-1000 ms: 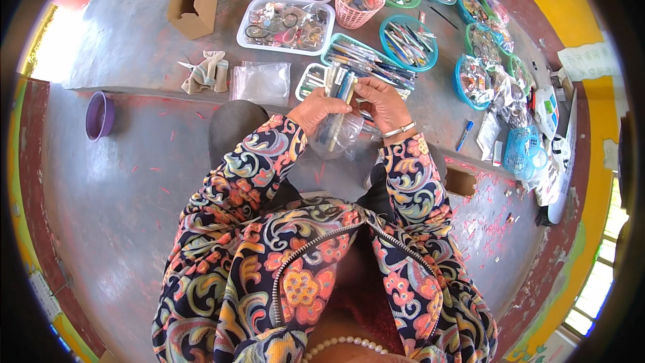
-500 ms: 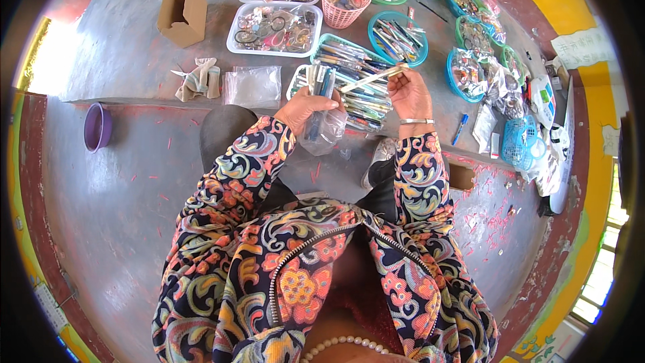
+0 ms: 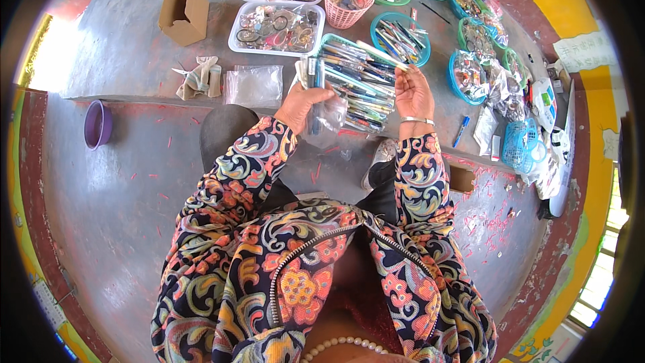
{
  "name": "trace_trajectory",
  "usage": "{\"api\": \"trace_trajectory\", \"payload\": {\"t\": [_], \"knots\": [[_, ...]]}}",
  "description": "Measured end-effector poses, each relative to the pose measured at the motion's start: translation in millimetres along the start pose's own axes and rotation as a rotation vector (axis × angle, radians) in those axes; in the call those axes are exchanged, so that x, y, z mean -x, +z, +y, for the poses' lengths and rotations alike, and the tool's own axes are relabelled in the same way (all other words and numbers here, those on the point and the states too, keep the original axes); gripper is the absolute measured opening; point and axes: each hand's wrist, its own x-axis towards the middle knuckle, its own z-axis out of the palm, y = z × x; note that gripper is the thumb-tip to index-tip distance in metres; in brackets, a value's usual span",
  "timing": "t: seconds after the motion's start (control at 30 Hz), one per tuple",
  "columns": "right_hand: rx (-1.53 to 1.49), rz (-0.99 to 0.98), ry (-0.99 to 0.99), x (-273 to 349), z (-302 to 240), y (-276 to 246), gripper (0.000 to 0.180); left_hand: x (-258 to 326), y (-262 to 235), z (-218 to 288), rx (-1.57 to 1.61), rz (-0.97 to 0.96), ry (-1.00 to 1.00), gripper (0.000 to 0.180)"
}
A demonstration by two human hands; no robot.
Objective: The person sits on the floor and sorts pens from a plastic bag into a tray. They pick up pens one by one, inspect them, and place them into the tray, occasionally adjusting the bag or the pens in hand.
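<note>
Though many, pens (image 3: 366, 87) inside tray (image 3: 324, 37)

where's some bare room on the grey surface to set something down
The widest bare patch lies left of the cardboard box and cloth. A narrower one runs between the right hand and the blue basket of packets. Pens crowd the space between the left hand and right.

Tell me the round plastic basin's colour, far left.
The round plastic basin is purple, best seen in the head view.
</note>
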Motion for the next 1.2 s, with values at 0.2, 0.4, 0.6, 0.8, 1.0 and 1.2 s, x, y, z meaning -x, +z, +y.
{"api": "trace_trajectory", "payload": {"t": [0.2,0.4,0.6,0.8,1.0,1.2], "knots": [[0.283,0.212,0.029,-19,41,-24,0.011,-12,-14,-5,0.133,0.217,0.048,0.010],[0.489,0.355,-0.052,-58,97,-51,0.013,-9,-7,-6,0.058,0.242,0.031,0.005],[0.450,0.442,0.002,-86,129,-60,0.011,-4,-3,-1,0.055,0.150,0.006,0.010],[0.451,0.483,0.092,-101,144,-45,0.009,-6,-10,-6,0.004,0.165,-0.038,0.013],[0.444,0.325,0.139,-129,143,-55,0.006,-5,-6,-5,0.043,0.145,0.006,0.017],[0.349,0.214,0.162,-106,127,-23,0.023,-3,-10,-7,0.048,0.110,-0.020,0.019]]}}
